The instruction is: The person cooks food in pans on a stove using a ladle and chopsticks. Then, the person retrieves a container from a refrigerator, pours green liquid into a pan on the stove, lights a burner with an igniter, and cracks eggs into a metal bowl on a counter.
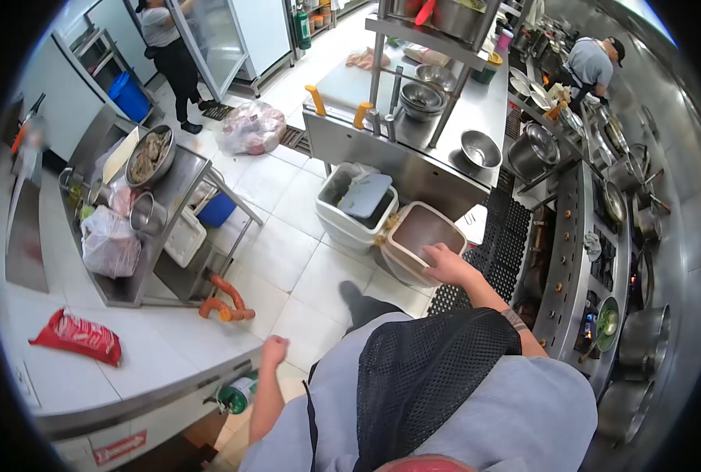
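Bin (404, 264) stands on the tiled floor in front of the steel table (402, 160), ahead of the person. The right hand (445, 264) is at its near rim, fingers loosely apart, nothing seen between them; contact with the rim cannot be told. The left hand (275, 349) hangs well apart from the bin, near the counter (169, 346); fingers look curled in, but whether they hold anything cannot be told.

Just left of the bin: white bin (343, 230), with a grey board (365, 195) lying tilted on top. To the right: black mat (488, 263), then the range (564, 259), a green pan (606, 324) on it. On the steel table: stacked bowls (423, 99) and a single bowl (480, 149).

Left side: red packet (77, 337) on the counter; basin (160, 167) of food and plastic bag (110, 244) on a steel stand (184, 182).

Further out: one co-worker (589, 64) bends beside the range line; another person (179, 67) stands at a door (218, 51).
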`<state>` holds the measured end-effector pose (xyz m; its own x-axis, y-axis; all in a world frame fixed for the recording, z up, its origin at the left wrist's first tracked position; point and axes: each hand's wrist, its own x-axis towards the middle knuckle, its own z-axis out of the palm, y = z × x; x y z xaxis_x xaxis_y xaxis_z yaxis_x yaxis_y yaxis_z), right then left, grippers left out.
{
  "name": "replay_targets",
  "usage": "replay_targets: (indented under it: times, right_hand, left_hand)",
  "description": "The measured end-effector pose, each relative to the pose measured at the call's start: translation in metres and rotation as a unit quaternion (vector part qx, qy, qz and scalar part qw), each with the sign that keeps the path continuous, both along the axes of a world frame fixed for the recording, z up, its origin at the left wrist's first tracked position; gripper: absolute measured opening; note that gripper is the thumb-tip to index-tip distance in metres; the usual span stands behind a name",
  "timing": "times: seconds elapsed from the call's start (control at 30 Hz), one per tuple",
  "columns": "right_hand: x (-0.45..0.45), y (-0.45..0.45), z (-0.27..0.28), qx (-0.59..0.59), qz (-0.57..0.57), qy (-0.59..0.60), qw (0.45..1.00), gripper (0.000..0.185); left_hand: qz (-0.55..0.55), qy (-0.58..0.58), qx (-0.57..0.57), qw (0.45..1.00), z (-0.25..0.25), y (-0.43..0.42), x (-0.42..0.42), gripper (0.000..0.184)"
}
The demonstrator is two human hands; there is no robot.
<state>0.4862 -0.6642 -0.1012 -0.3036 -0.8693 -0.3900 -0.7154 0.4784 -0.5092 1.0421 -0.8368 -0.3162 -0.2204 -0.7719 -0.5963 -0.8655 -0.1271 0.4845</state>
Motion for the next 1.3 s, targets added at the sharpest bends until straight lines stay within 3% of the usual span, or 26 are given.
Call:
replay_targets:
  times: [0.1,0.17,0.2,0.23,0.27,0.3,0.33,0.37,0.43,0.47,0.57,0.6,0.63,0.67,0.7,0.73,0.8,0.83,0.87,0.93,1.0,1.03,1.13,1.17,1.23,1.3]
  right_hand:
    - [-0.022,-0.042,-0.009,-0.020,-0.071,0.042,0.996,0.060]
    - [-0.054,-0.075,-0.032,-0.182,-0.131,0.069,0.972,0.053]
    - [-0.069,-0.097,-0.035,-0.296,-0.206,0.063,0.931,0.045]
    - [-0.096,-0.119,-0.025,-0.308,-0.204,0.127,0.921,0.039]
    - [-0.125,-0.138,-0.017,-0.293,-0.266,0.066,0.916,0.031]
    - [-0.147,-0.151,-0.011,-0.382,-0.323,0.040,0.865,0.026]
    - [-0.156,-0.160,0.016,-0.389,-0.331,0.157,0.845,0.022]
    - [-0.181,-0.164,0.021,-0.355,-0.356,0.116,0.857,0.022]
    - [-0.177,-0.161,0.055,-0.305,-0.419,-0.038,0.855,0.027]
    - [-0.169,-0.148,0.051,-0.276,-0.392,-0.053,0.876,0.027]
    - [-0.119,-0.089,0.018,-0.254,-0.245,-0.035,0.935,0.023]
    - [-0.088,-0.061,0.007,-0.201,-0.202,0.043,0.958,0.025]
    - [-0.063,-0.038,0.013,0.023,-0.217,-0.040,0.975,0.030]
    - [-0.045,-0.007,-0.004,0.050,-0.090,-0.004,0.995,0.039]
    - [-0.032,0.025,-0.019,0.133,-0.025,-0.020,0.991,0.048]
    - [-0.016,0.054,-0.020,0.178,0.004,-0.042,0.983,0.050]
    - [-0.013,0.098,-0.011,0.220,0.032,-0.073,0.972,0.052]
    - [-0.013,0.119,-0.009,0.227,-0.022,-0.068,0.971,0.051]
    - [-0.014,0.139,-0.009,0.231,-0.077,-0.064,0.968,0.051]
    - [-0.025,0.171,-0.009,0.156,-0.203,-0.051,0.965,0.046]
    - [-0.042,0.202,-0.017,0.098,-0.243,-0.024,0.965,0.045]
    - [-0.051,0.219,-0.024,0.068,-0.286,-0.041,0.955,0.043]
    - [-0.081,0.262,-0.023,-0.004,-0.342,-0.085,0.936,0.044]
    - [-0.088,0.276,-0.017,-0.030,-0.367,-0.116,0.922,0.041]
    - [-0.101,0.311,-0.019,-0.056,-0.377,-0.100,0.919,0.039]
    - [-0.114,0.345,-0.011,-0.059,-0.381,-0.124,0.914,0.039]
  left_hand:
    - [-0.075,0.084,0.075,0.991,0.004,-0.006,-0.054,0.037]
    - [-0.129,0.107,0.062,0.984,0.046,-0.016,-0.083,0.038]
    - [-0.108,0.183,0.022,0.977,0.056,-0.014,-0.077,0.036]
    - [-0.085,0.193,0.052,0.976,0.054,-0.034,-0.069,0.035]
    - [-0.061,0.202,0.082,0.974,0.048,-0.053,-0.060,0.033]
    - [-0.029,0.141,0.184,0.972,0.020,-0.072,-0.055,0.032]
    - [0.004,0.149,0.183,0.972,0.011,-0.087,-0.041,0.026]
    - [0.043,0.159,0.176,0.970,-0.006,-0.103,-0.023,0.024]
    - [0.085,0.118,0.077,0.986,0.015,-0.117,-0.015,0.017]
    - [0.107,0.095,0.028,0.989,0.032,-0.124,-0.012,0.015]
    - [0.230,0.138,0.119,0.956,-0.078,-0.147,0.047,0.015]
    - [0.134,0.048,0.018,0.990,-0.051,-0.124,0.031,0.020]
    - [0.135,0.051,0.018,0.989,-0.058,-0.129,0.026,0.020]
    - [-0.086,0.009,0.028,0.996,-0.077,-0.130,0.024,0.025]
    - [-0.302,-0.035,0.038,0.952,-0.087,-0.123,0.023,0.029]
    - [-0.370,-0.056,-0.008,0.927,-0.089,-0.110,0.006,0.036]
    - [-0.430,-0.067,-0.031,0.900,-0.098,-0.092,-0.044,0.041]
    - [-0.394,-0.058,-0.031,0.917,-0.087,-0.081,-0.080,0.041]
    - [-0.466,-0.031,-0.062,0.882,-0.084,-0.076,-0.118,0.040]
    - [-0.386,0.017,-0.013,0.922,-0.009,-0.051,-0.229,0.041]
    - [-0.417,0.110,-0.051,0.901,0.059,-0.023,-0.336,0.038]
    - [-0.445,0.096,-0.015,0.890,0.114,-0.011,-0.397,0.038]
    - [-0.467,0.318,-0.236,0.791,0.118,0.011,-0.548,0.041]
    - [-0.472,0.390,-0.333,0.717,0.142,0.015,-0.603,0.043]
    - [-0.468,0.303,-0.438,0.705,0.189,0.024,-0.686,0.058]
    - [-0.486,0.260,-0.443,0.708,0.203,0.027,-0.747,0.060]
